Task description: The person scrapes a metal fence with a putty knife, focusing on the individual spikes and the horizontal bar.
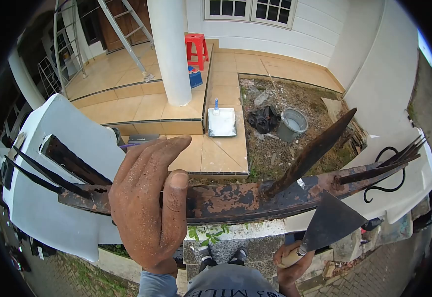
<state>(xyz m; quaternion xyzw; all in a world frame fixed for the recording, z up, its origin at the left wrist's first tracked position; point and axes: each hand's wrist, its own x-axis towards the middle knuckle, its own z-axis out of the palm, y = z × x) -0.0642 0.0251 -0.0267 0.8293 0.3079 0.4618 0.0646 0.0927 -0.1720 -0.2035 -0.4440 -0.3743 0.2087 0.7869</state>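
Note:
My right hand (292,265) is wrapped round the pale handle of a scraper (331,222), whose broad dark blade points up near the front edge of a rusty metal bar (226,203). Raised in front of the bar's left part, my left hand (149,203) has its fingers stretched out side by side and its thumb apart from them. Black paint flakes off the bar, baring brown rust. A long pointed metal spike (315,151) rises from it right of centre, and thinner spikes (47,173) stick out at its left end.
White walls (67,143) flank the bar. Beyond it, a paint tray (222,122) with a brush lies on the tiles, and a grey bucket (293,124) stands beside a black bag (264,120). A red stool (196,51), a white column (171,49) and a ladder (132,37) are farther back.

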